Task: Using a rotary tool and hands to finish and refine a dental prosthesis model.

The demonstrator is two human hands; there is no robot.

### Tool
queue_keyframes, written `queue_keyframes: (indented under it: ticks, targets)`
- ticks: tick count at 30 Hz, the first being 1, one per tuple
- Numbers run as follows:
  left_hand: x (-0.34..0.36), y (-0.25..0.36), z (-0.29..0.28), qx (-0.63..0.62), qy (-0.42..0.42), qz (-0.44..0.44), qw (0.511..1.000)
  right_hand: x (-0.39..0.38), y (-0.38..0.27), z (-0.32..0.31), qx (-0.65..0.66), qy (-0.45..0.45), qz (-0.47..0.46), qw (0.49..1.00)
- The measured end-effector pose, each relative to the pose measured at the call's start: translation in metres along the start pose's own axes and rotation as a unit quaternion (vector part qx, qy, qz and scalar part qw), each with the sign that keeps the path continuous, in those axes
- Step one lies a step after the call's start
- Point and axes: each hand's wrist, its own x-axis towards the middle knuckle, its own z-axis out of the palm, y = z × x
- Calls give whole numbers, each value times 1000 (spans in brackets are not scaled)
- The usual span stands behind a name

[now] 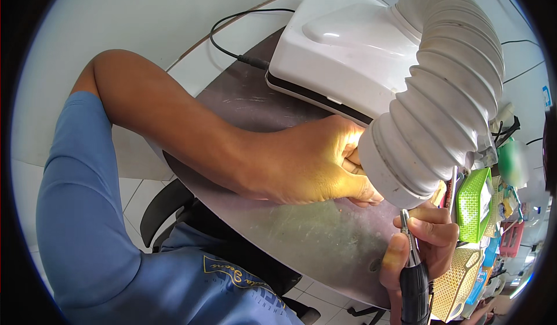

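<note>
My left hand is under the wide mouth of a white corrugated hose on the grey worktop, its fingers curled and lit yellow; whatever they grip is hidden behind the hose. A rotary handpiece, black with a slim silver tip pointing up toward the hose mouth, is held in my right hand at the worktop's right part. The hose rises from a white machine with a dark band along its lower edge, standing just beyond my left hand.
A black cable loops at the back. A green basket, a cream basket and several other containers crowd the right side. Below is a black chair on tiled floor. Another person's arm shows at the far lower right.
</note>
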Motion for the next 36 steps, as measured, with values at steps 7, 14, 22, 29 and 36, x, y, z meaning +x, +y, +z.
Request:
queue_keyframes:
  ticks: [7, 14, 22, 29, 36]
  targets:
    - [-2, 2, 1, -27, 17, 12, 999, -2, -6, -1, -22, -9, 29, 999]
    - [2, -6, -2, 45, 14, 67, 997, -1, -11, -3, -24, -26, 48, 998]
    - [-1, 3, 0, -21, 17, 39, 999, -4, -15, 3, -59, 12, 70, 996]
    - [-2, 5, 0, -30, 11, 15, 999, -1, -15, 1, -34, -1, 69, 997]
    - [0, 2, -4, 45, 14, 54, 997, -1, -14, -3, -16, -24, 78, 997]
